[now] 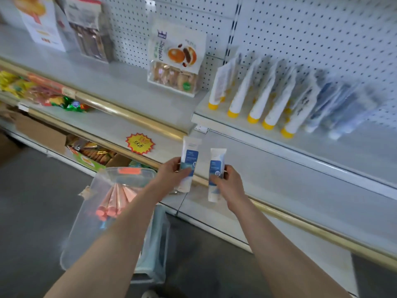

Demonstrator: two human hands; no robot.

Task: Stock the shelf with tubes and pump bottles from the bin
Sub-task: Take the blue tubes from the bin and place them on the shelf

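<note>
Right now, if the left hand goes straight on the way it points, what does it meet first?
Probably the front lip of the white shelf carrying the yellow-capped tubes; the left hand, holding a blue-and-white tube, points up and right toward it. Depth is unclear.

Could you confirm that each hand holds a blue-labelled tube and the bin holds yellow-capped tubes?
One thing is off: the head view shows pink tubes in the bin, not yellow-capped ones. The left hand and right hand do each hold a blue-labelled tube.
</note>
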